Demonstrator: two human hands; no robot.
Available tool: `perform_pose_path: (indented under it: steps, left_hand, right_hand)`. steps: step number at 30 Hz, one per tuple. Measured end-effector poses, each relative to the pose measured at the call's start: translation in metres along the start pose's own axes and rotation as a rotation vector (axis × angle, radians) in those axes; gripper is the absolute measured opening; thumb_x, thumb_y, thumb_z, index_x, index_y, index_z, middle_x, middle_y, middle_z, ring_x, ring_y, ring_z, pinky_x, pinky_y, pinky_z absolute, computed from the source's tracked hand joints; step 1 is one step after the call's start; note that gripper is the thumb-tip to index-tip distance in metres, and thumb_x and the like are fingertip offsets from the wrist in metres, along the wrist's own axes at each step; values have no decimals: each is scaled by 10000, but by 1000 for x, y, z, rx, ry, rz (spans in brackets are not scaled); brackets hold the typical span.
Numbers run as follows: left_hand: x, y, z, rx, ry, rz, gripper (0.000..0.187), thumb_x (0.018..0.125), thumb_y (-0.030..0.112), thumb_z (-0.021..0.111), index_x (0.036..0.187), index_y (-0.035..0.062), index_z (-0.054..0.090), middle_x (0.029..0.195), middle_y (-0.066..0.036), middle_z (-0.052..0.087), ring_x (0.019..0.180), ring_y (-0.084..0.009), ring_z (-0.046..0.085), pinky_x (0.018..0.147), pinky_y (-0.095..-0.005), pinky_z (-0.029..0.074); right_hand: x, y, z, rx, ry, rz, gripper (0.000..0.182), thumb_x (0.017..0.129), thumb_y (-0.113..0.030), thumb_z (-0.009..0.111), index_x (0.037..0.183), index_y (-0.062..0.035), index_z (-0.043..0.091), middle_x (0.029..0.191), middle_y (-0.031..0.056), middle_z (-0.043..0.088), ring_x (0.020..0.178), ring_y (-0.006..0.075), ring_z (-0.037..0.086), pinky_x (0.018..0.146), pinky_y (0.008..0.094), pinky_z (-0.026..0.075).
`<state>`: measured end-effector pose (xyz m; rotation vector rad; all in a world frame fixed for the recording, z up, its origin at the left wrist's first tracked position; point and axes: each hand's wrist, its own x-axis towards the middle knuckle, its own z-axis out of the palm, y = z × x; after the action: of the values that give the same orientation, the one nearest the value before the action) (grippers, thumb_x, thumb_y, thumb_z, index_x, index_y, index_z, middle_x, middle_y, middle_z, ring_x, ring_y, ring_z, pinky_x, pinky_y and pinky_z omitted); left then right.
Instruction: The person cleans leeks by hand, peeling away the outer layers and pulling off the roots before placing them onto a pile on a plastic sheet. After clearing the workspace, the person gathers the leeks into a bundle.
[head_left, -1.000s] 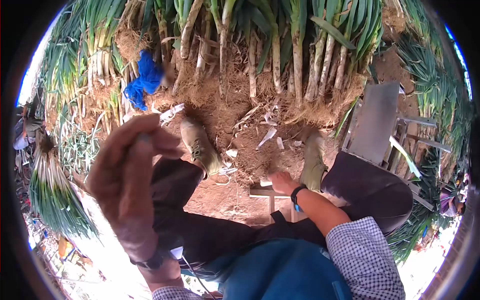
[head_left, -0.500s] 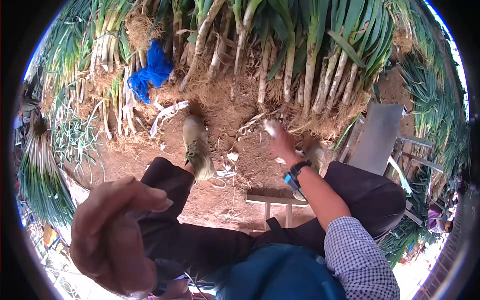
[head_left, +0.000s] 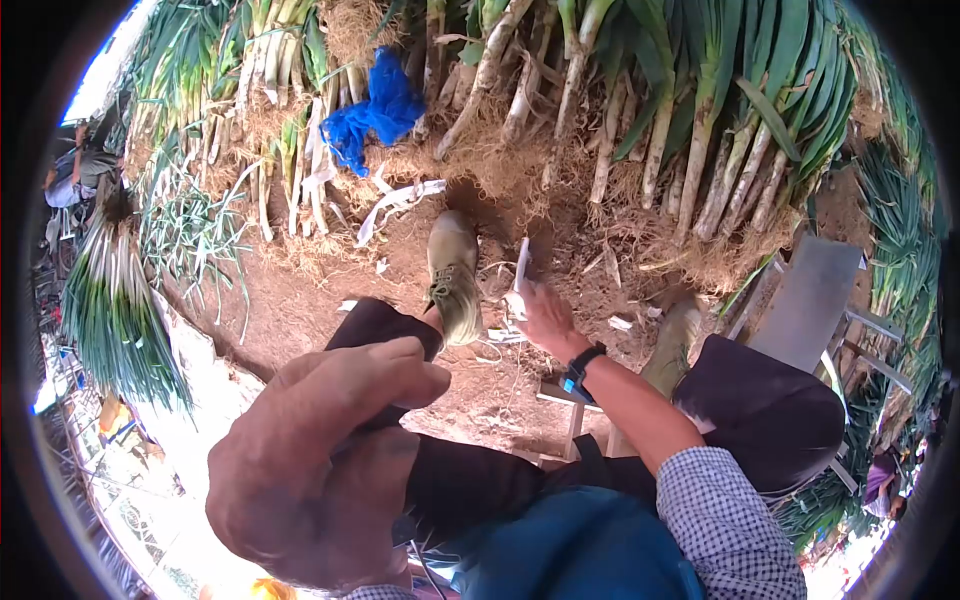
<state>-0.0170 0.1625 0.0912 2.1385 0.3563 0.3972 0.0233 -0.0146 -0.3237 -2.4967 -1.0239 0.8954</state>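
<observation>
My left hand (head_left: pixel 320 450) is raised close to the camera at the lower left, large in view. Its fingers are curled together and nothing shows in them. Low over the soil, between the boots, my right hand (head_left: pixel 547 318) is closed on a thin white strip (head_left: pixel 522 262) that sticks up past the fingers. A dark watch (head_left: pixel 580 372) is on that wrist. Scraps of pale peel (head_left: pixel 619 323) lie on the ground around the right hand. Beyond it stand leeks (head_left: pixel 660 150) with earthy roots.
A blue net (head_left: pixel 378 112) lies against the leeks. At the right is a metal-topped stool (head_left: pixel 805 300); a small wooden stool (head_left: pixel 570 405) is by my legs. A spread leek bundle (head_left: pixel 115 300) is at the left. My boots (head_left: pixel 453 270) are on the soil.
The view has shifted, so the leeks and net appear further right. My right hand is nearer the left boot, with the white strip upright. My left hand has moved right, its fingers still curled.
</observation>
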Motion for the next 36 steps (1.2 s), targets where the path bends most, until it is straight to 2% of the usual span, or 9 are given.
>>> perform_pose_path:
  steps: [4, 11, 14, 18, 21, 25, 26, 29, 36]
  left_hand:
    - [5, -12, -5, -4, -51, 69, 288, 873, -6, 557, 1134, -117, 605, 872, -227, 693, 773, -275, 691, 724, -347, 577]
    - [6, 1, 6, 104, 2, 41, 268, 849, -59, 668, 1115, -31, 666, 896, -136, 729, 825, -198, 717, 748, -300, 556]
    - [-1, 5, 16, 113, -13, 118, 247, 867, -25, 683, 1113, 0, 685, 908, -117, 733, 841, -184, 719, 748, -292, 548]
    - [3, 3, 22, 81, -9, 236, 207, 878, 1, 687, 1085, 2, 688, 934, -139, 730, 851, -221, 719, 745, -311, 546]
    - [17, 3, 33, 86, 37, 297, 181, 879, 13, 681, 1060, 3, 675, 953, -179, 713, 828, -310, 721, 703, -360, 551]
    - [22, 10, 57, 132, -84, 206, 208, 891, 58, 669, 1094, 10, 660, 916, -188, 695, 803, -372, 682, 697, -393, 538]
    - [20, 10, 61, 137, -129, 227, 217, 886, 55, 669, 1098, 10, 656, 899, -184, 691, 800, -371, 675, 700, -403, 530]
    - [28, 12, 63, 204, -270, 239, 246, 867, 39, 661, 1109, 6, 637, 842, -170, 664, 784, -370, 638, 724, -437, 497]
    - [44, 11, 89, 347, -292, 165, 283, 874, 30, 643, 1153, -7, 617, 882, -170, 624, 831, -356, 607, 732, -440, 480]
  right_hand:
    - [2, -15, 28, -447, 129, -180, 404, 804, -183, 709, 1139, -35, 539, 1018, 182, 559, 876, 293, 600, 673, 419, 540]
    - [-22, 42, 17, -59, -85, -332, 165, 792, -196, 707, 838, -46, 656, 763, 152, 671, 707, 327, 683, 648, 456, 536]
    - [-10, 73, -154, 101, -319, -215, 198, 770, -191, 680, 942, -96, 701, 819, 142, 679, 746, 307, 668, 669, 441, 522]
    - [-34, 125, -428, 322, 385, 19, 123, 838, -168, 642, 927, -99, 690, 812, 95, 684, 708, 217, 655, 628, 369, 514]
    - [-87, 136, -487, 565, 785, -12, 89, 889, -151, 614, 917, -100, 682, 807, 59, 688, 679, 149, 644, 598, 314, 508]
    - [-68, 157, -312, 550, 418, 373, 138, 917, -202, 628, 887, -77, 677, 740, 25, 670, 617, 155, 636, 584, 315, 535]
    - [-52, 168, -252, -63, 206, 454, 335, 882, -290, 688, 1092, -30, 662, 955, 111, 704, 871, 295, 689, 811, 415, 565]
    - [-80, 154, -112, 294, 161, 580, 1039, 759, -407, 797, 1509, 42, 236, 1470, 328, 378, 1364, 417, 411, 1129, 453, 346]
    - [-72, 148, 47, -385, -67, 368, 269, 819, -197, 655, 1056, -80, 705, 1159, 204, 592, 1076, 327, 571, 798, 454, 507]
